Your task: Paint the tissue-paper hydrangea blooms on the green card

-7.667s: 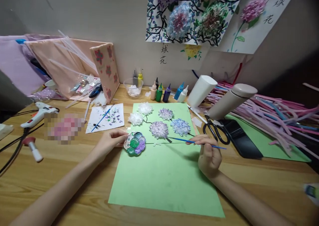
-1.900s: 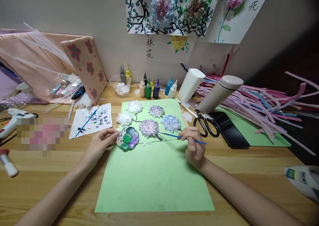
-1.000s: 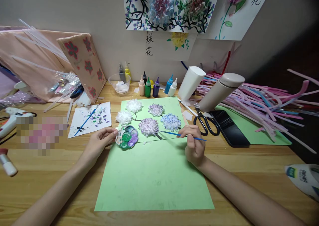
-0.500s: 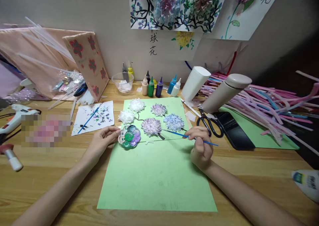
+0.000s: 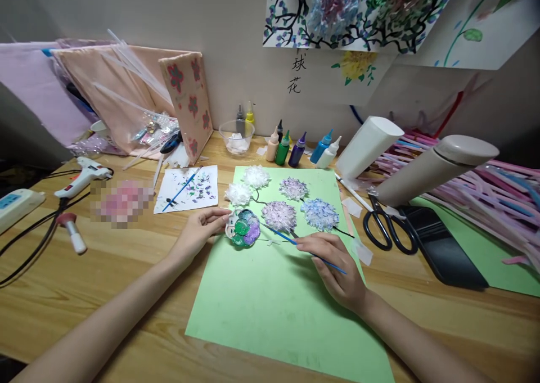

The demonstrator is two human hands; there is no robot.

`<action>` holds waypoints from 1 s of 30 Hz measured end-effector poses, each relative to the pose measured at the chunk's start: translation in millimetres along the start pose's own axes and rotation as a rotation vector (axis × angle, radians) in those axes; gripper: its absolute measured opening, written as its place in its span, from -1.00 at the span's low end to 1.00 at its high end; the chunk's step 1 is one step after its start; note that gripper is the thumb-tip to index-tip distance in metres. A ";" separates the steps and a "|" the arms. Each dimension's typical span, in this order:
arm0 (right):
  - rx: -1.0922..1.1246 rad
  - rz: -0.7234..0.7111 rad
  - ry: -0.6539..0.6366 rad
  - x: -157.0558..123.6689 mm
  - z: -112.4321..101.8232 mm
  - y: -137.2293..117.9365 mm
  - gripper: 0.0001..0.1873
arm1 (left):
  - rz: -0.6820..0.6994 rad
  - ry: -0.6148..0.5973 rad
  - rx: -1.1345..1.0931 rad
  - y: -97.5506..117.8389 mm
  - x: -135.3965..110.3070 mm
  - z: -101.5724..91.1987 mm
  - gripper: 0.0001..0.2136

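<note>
My left hand pinches the left rim of a flower-shaped paint palette, whose wells hold green and purple paint. In my right hand is a thin blue paintbrush, its tip close to the palette's right edge; I cannot tell whether they touch. Under the palette's right side lies green paper. Just beyond the brush are a pale purple fluffy flower, a darker purple flower and a blue one. Two white fluffy flowers sit behind the palette. Dark painted stems run between flowers.
Paint bottles and a clear bowl stand at the back. Left lie a paint-smeared sheet with another brush and a glue gun. Right are black scissors, a phone, a leaning tumbler and pipe cleaners.
The camera has turned left, so everything sits farther right in view. My right hand has brought the brush tip from the pale purple flower to beside the palette. My left hand still grips the palette.
</note>
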State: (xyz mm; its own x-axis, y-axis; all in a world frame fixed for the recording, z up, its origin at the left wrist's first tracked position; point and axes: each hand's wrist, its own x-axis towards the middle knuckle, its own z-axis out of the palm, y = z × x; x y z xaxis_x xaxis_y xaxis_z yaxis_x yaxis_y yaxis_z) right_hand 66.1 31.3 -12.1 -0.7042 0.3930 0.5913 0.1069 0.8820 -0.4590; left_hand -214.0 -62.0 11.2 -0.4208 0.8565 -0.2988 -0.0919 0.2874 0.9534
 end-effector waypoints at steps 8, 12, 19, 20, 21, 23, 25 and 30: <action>-0.015 0.035 -0.058 1.0 5.2 -3.0 -0.70 | 0.000 -0.041 -0.022 -3.4 0.1 -1.1 -0.61; 0.005 0.062 -0.071 1.0 5.5 -2.6 -0.71 | 0.007 -0.052 -0.030 -3.5 0.4 -0.5 -0.61; 0.048 0.072 -0.078 0.4 6.5 -5.9 -0.70 | 0.025 -0.070 -0.025 -4.1 0.1 0.0 -0.62; 0.054 0.075 -0.080 0.5 6.6 -6.4 -0.70 | 0.027 -0.068 -0.021 -4.1 0.1 0.0 -0.61; 0.059 0.078 -0.081 0.7 6.6 -6.8 -0.70 | 0.029 -0.067 -0.018 -4.0 0.1 0.0 -0.60; 0.070 0.081 -0.080 1.5 6.5 -7.3 -0.70 | 0.034 -0.061 -0.013 -3.7 -0.1 -0.1 -0.59; 0.083 0.082 -0.075 2.2 6.3 -7.6 -0.70 | 0.036 -0.057 -0.009 -3.5 -0.3 -0.3 -0.58; 0.118 0.094 -0.050 1.5 5.8 -7.8 -0.71 | 0.039 -0.059 -0.012 -3.6 -0.3 -0.6 -0.58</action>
State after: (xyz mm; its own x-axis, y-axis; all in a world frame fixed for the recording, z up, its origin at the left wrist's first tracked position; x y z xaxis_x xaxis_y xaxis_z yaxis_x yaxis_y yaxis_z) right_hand 60.2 23.5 -11.5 -0.7294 0.4566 0.5094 0.0932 0.8040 -0.5872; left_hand -214.1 -63.5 7.9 -0.3704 0.8909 -0.2628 -0.0869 0.2484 0.9648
